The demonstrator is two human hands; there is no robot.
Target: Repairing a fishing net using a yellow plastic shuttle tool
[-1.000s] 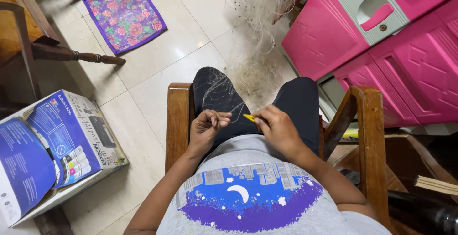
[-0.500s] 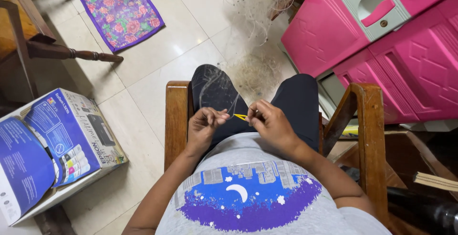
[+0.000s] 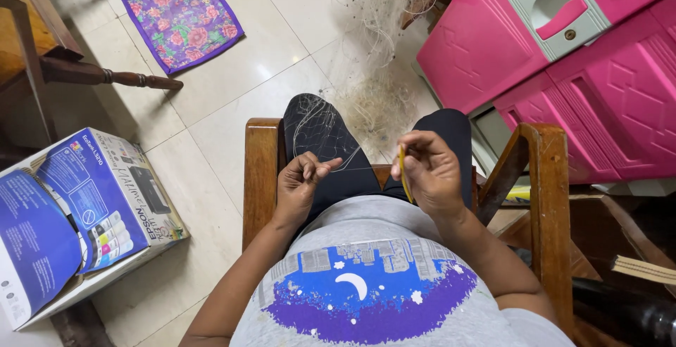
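I sit in a wooden chair and look down at my lap. My left hand pinches a piece of fine pale netting that drapes over my left knee. My right hand holds a slim yellow needle-like tool upright between thumb and fingers. A thin taut thread runs between the two hands. The netting trails off my knee across the floor to a loose heap at the top of the view.
A blue and white cardboard box with open flaps lies on the floor at my left. A purple floral mat lies beyond it. Pink plastic cabinets stand at the right. Dark wooden furniture legs cross the upper left.
My hands have drawn apart. The right hand with the yellow tool has moved right and up, stretching the thread from the left hand, which stays at the netting.
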